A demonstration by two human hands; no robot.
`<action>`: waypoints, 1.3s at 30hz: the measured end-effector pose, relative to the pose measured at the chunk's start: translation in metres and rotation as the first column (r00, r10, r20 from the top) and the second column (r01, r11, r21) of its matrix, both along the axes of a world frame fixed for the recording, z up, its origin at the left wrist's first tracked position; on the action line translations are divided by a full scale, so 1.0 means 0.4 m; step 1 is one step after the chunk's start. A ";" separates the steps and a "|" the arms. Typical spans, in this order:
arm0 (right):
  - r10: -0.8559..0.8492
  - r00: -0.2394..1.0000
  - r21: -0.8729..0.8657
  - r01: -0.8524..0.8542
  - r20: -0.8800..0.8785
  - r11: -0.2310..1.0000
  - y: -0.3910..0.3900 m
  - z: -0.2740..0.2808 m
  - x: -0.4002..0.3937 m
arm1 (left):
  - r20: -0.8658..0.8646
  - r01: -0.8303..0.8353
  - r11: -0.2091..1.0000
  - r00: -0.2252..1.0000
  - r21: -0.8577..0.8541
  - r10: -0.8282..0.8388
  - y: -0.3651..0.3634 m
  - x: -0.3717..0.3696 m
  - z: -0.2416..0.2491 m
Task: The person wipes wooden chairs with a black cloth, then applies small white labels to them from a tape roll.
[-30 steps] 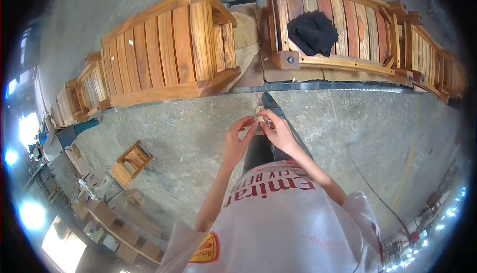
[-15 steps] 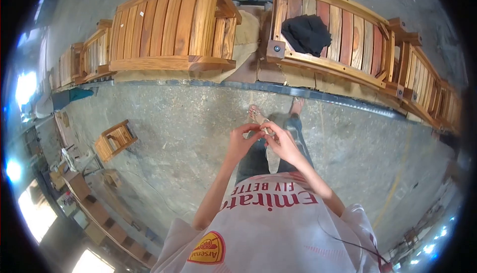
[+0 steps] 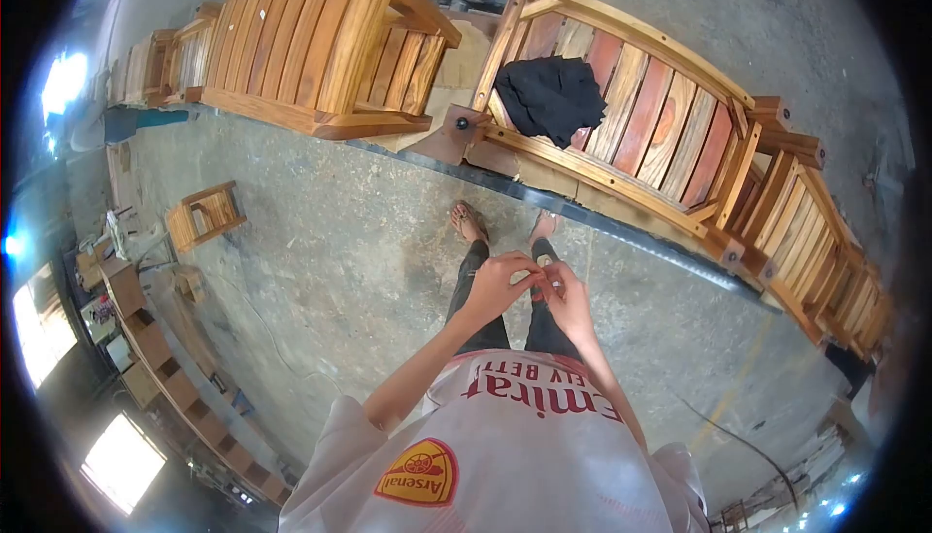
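Observation:
My left hand [image 3: 501, 283] and my right hand [image 3: 567, 302] meet in front of my waist, fingertips pinched close together. Between them shows a tiny pale piece, too small to name. Ahead, a wooden slatted bench-like piece [image 3: 666, 111] lies with its underside up, its legs pointing toward me and away. A crumpled black cloth [image 3: 551, 99] rests on its slats, beyond the reach of both hands. To the left of it stands a finished-looking wooden slatted piece [image 3: 291, 43].
A long low platform edge [image 3: 621, 225] runs across in front of my feet. More wooden furniture [image 3: 801, 217] continues along it to the right. A small wooden stool [image 3: 206, 216] stands on the concrete floor [image 3: 330, 242] at left, near a shelf with compartments [image 3: 160, 363].
My view has turned, so the furniture slants down more to the right. Both hands stay together at my waist, fingers still pinched, and my feet now appear further left.

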State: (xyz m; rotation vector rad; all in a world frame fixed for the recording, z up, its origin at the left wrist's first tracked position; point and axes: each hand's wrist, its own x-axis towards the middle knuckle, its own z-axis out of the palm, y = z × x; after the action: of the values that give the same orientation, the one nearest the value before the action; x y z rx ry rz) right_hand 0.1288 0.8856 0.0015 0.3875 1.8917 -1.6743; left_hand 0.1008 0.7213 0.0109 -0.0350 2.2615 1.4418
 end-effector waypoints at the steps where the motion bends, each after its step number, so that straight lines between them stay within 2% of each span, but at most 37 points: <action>1: -0.034 0.999 -0.002 0.034 0.004 0.999 0.012 -0.012 -0.002 | -0.009 -0.035 0.999 0.999 -0.002 0.035 0.022 0.000 0.006; 5: -0.077 0.996 0.054 0.079 -0.047 0.995 0.026 -0.014 -0.021 | -0.049 -0.270 0.962 0.961 0.038 0.272 0.085 0.009 -0.015; 8: -0.064 0.990 0.130 0.080 -0.127 0.988 0.006 0.004 -0.048 | -0.022 -0.395 0.918 0.919 -0.038 0.395 0.104 0.003 -0.004; 10: -0.092 0.986 0.150 0.113 -0.139 0.982 -0.005 0.011 -0.055 | 0.072 -0.603 0.786 0.786 -0.135 0.615 0.084 0.010 -0.047; 12: -0.106 0.984 0.185 0.132 -0.144 0.974 -0.005 0.015 -0.012 | -0.098 -0.843 0.537 0.538 -0.045 0.837 -0.042 -0.055 -0.117; 14: -0.139 0.990 0.095 0.136 0.018 0.986 0.010 -0.012 0.037 | -0.172 -0.754 0.616 0.654 -0.228 0.737 -0.127 -0.172 -0.094; 16: -0.103 0.981 0.015 0.102 0.165 0.995 0.015 -0.037 0.065 | -0.256 -0.725 0.668 0.686 -0.166 0.681 -0.177 -0.284 -0.159; 17: -0.038 0.980 -0.005 0.040 0.193 0.999 0.017 -0.061 0.072 | -0.377 -0.704 0.694 0.690 -0.152 0.618 -0.208 -0.344 -0.207; 18: -0.054 0.976 -0.005 0.056 0.211 0.998 0.010 -0.063 0.067 | -0.494 -0.675 0.725 0.681 -0.137 0.541 -0.243 -0.411 -0.270; 20: -0.094 0.967 0.002 0.096 0.237 0.995 -0.003 -0.067 0.048 | -0.510 -0.538 0.791 0.787 -0.292 0.347 -0.348 -0.539 -0.436; 23: -0.164 0.970 0.029 0.162 0.178 0.986 -0.028 -0.079 0.067 | -0.407 -0.392 0.715 0.899 -0.579 0.162 -0.476 -0.676 -0.581; 24: -0.198 0.967 0.053 0.192 0.163 0.980 -0.041 -0.087 0.038 | -0.122 -0.374 0.732 0.919 -0.570 0.375 -0.517 -0.742 -0.597; 25: -0.174 0.975 0.098 0.161 0.140 0.982 -0.052 -0.071 0.020 | -0.389 -0.559 0.735 0.820 -0.383 0.420 -0.556 -0.739 -0.679; 27: -0.203 0.961 0.130 0.181 0.188 0.975 -0.081 -0.063 0.001 | -0.253 -0.576 0.687 0.816 -0.444 0.520 -0.581 -0.765 -0.700; 30: -0.245 0.938 0.126 0.220 0.247 0.967 -0.124 -0.063 -0.016 | -0.086 -0.522 0.729 0.834 -0.443 0.545 -0.646 -0.767 -0.790; 31: -0.253 0.935 0.112 0.231 0.247 0.966 -0.138 -0.067 -0.023 | -0.087 -0.507 0.737 0.845 -0.448 0.528 -0.661 -0.763 -0.821; 34: -0.251 0.937 0.107 0.231 0.244 0.967 -0.176 -0.062 -0.060 | -0.092 -0.466 0.732 0.867 -0.497 0.489 -0.672 -0.752 -0.835; 36: -0.251 0.941 0.104 0.233 0.225 0.967 -0.192 -0.059 -0.079 | -0.093 -0.438 0.704 0.877 -0.560 0.471 -0.635 -0.774 -0.769; 39: -0.283 0.935 0.111 0.265 0.215 0.958 -0.202 -0.053 -0.098 | -0.023 -0.400 0.732 0.885 -0.552 0.466 -0.672 -0.784 -0.826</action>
State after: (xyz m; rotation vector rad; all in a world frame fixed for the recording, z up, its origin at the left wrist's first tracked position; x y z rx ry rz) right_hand 0.0895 0.8046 -0.0196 0.8755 1.7988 -1.6466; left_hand -0.2127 0.4523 -0.3194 -0.8637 2.5923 0.8885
